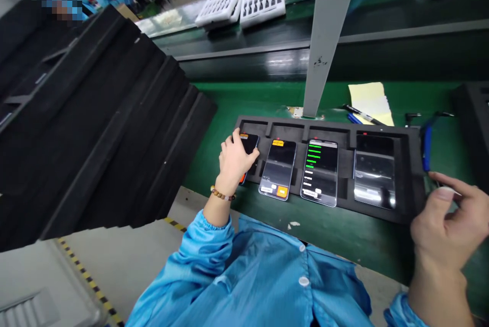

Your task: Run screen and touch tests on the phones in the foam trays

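Note:
A black foam tray point(414, 179) lies on the green bench with smartphones in a row. My left hand point(234, 159), a bead bracelet at its wrist, is closed over the leftmost smartphone point(251, 142), thumb on its right edge and fingers at its left, covering much of it. Beside it, a second smartphone point(278, 169) shows orange patches on its screen. The third smartphone point(320, 173) shows green and white lines; the fourth smartphone point(374, 171) has a dark screen. My right hand point(451, 210) is closed in a pinch right of the tray, near a blue strip-like object point(427, 147); what it holds is unclear.
Stacked black foam trays point(114, 113) rise at left. Behind the tray stand a grey post point(328, 36), yellow paper point(370, 100) and pens point(362, 114). White parts trays point(263, 1) lie on the far line. Another black tray point(473, 123) is at right. People in blue work in the background.

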`<state>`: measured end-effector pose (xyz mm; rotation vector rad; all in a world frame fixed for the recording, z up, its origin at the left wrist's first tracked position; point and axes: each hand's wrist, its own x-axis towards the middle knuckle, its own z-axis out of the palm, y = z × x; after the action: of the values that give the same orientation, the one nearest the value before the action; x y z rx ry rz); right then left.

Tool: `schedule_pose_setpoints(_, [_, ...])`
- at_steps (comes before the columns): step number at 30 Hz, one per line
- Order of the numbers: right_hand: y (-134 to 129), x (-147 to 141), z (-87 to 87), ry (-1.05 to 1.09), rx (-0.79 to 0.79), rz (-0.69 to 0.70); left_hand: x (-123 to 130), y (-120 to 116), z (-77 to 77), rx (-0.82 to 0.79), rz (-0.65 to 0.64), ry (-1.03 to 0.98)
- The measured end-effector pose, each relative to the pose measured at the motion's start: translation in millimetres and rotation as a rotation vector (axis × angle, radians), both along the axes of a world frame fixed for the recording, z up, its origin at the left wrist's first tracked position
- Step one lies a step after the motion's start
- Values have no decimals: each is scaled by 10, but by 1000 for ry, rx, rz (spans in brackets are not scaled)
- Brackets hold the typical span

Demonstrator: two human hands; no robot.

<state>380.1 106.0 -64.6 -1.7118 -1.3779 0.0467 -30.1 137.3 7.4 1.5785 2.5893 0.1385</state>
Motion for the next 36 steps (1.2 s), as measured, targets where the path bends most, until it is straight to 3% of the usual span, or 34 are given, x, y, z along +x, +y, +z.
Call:
schedule_pose_setpoints(12, [41, -14, -17, 10, 34, -23, -51, -23, 14, 18, -40, -61])
schedule_pose_setpoints(18, [18, -19, -25, 0, 46, -13, -435, -166, -28, 142, -132, -361])
schedule_pose_setpoints(22, [-7, -55, -1, -38, 13, 23, -672, -287, -107, 205, -129, -494])
schedule_pose_setpoints(27, [14, -61, -14, -77, 8, 39, -430, -165, -94, 172, -266, -260])
schedule_pose_setpoints(31, [33, -34, -56, -99, 19, 3, -144, 67, 1, 42, -193, -147])
schedule_pose_setpoints(36, [15, -26, -78, -96, 11, -17, -127, 132, 44, 25, -151, -152])
